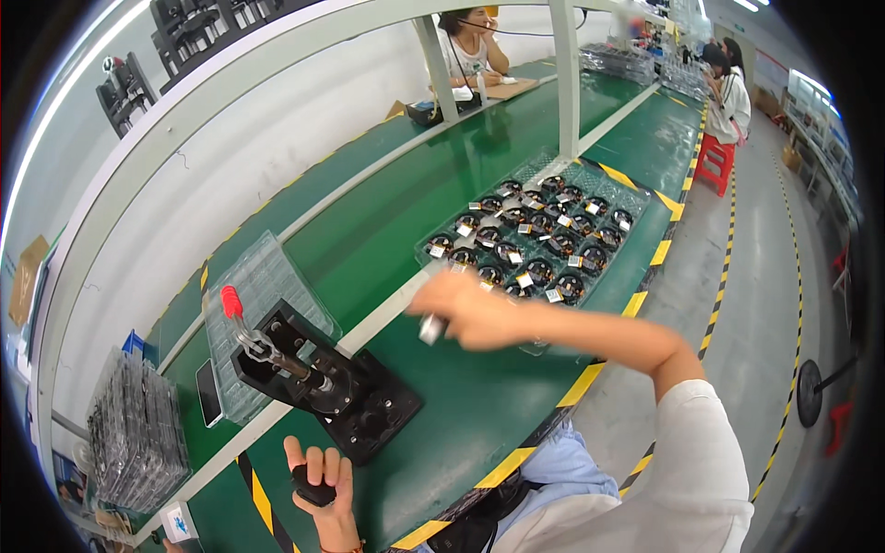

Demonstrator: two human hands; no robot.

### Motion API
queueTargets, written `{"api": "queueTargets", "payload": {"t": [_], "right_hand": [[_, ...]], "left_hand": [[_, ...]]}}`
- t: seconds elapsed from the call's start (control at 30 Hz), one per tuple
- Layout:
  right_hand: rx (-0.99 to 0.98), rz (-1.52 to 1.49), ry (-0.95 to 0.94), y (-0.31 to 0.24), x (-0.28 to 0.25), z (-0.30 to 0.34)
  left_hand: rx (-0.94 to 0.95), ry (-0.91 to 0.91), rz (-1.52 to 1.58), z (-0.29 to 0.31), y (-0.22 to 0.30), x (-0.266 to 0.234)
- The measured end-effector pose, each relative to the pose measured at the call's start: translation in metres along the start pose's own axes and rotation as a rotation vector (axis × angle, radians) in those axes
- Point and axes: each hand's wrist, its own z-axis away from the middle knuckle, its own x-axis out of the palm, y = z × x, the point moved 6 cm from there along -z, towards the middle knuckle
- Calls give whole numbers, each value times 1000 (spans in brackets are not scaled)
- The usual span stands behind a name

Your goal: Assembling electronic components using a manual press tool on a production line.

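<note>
You stand at a long green desk edged in yellow-and-black tape. On it, beyond your right forearm, lies a clear tray carrying rows of round black parts with white labels. Left of that stands the black clamp fixture with its red handle, upright on its base. Your right hand, blurred, is over the tray's near side, its grip closed on a small silvery piece. Your left hand, near the fixture's base, has its grip curled around a rounded black piece.
</note>
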Motion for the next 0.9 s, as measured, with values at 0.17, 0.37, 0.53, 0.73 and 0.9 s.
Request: {"api": "queueTargets", "payload": {"t": [0.17, 0.37, 0.53, 0.73, 0.9], "right_hand": [[434, 533, 170, 200, -77, 22], [780, 626, 159, 336, -112, 68], [723, 499, -45, 364, -103, 65], [659, 466, 62, 357, -95, 55], [691, 509, 18, 357, -107, 60]], "left_hand": [[1, 167, -258, 2, -5, -3], [-16, 196, -556, -8, -12, -1], [-122, 324, -770, -9, -11, 0], [-166, 419, -1103, -10, 3, -3], [-119, 410, -1436, -13, 9, -9]]}}
